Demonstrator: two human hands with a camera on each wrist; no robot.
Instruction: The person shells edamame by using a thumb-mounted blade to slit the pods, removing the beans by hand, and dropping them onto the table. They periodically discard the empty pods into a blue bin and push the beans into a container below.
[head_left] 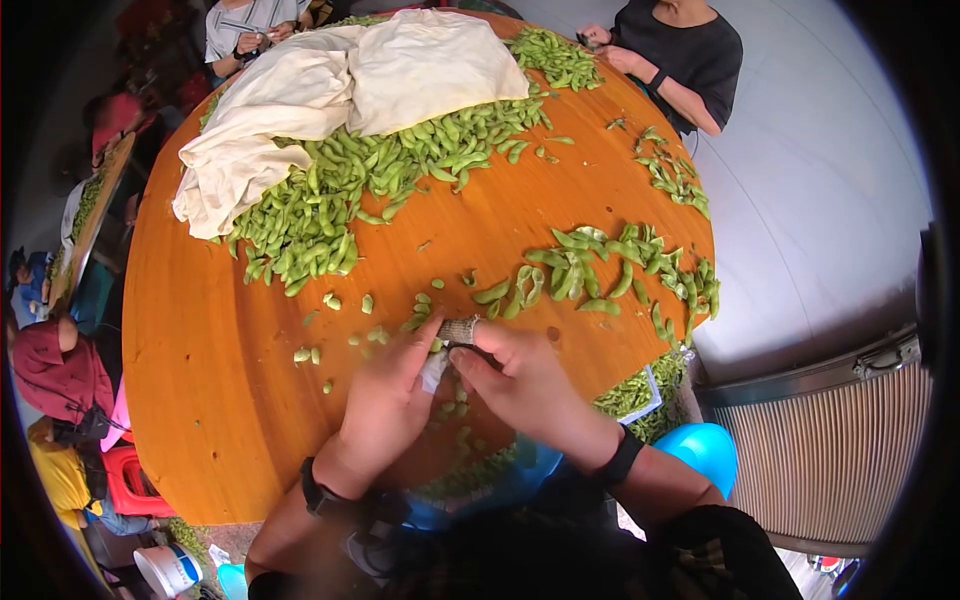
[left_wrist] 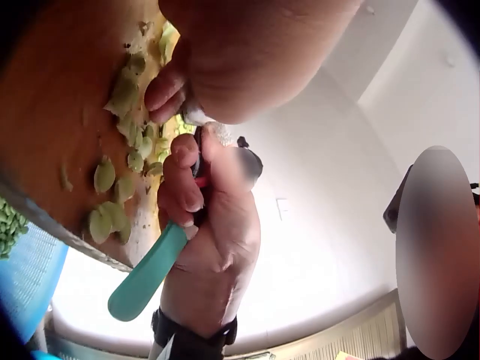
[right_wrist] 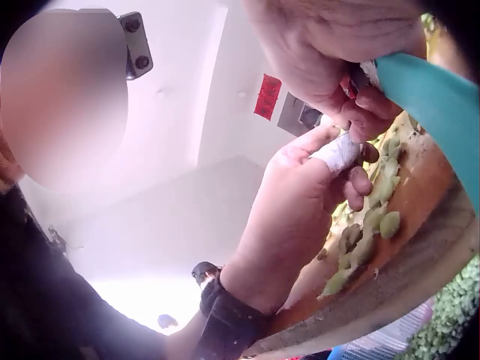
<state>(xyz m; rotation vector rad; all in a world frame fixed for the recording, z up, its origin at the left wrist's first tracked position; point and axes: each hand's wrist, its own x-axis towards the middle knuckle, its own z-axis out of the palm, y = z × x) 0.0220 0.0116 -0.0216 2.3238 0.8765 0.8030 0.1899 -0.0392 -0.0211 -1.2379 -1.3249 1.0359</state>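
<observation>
My left hand (head_left: pixel 388 400) and right hand (head_left: pixel 537 385) meet above the table's near edge. In the left wrist view the right hand's fingers curl round a teal-handled tool (left_wrist: pixel 150 276); its working end is hidden between the hands. A white wrap (right_wrist: pixel 335 153) covers the left thumb, and a grey knitted band (head_left: pixel 459 330) circles a right finger. The left fingers pinch a small green bean pod (head_left: pixel 436 346), mostly hidden by the hands. Just beyond them lie loose shelled green beans (head_left: pixel 306 355) and, to the right, opened pods (head_left: pixel 575 275).
A large heap of green pods (head_left: pixel 320 205) partly covered by white cloth (head_left: pixel 430 70) fills the far left of the wooden table (head_left: pixel 200 370). Other people sit around it. Below the near edge stand a blue basin (head_left: pixel 700 455) and a basket holding beans. A white bucket (head_left: pixel 168 570) stands lower left.
</observation>
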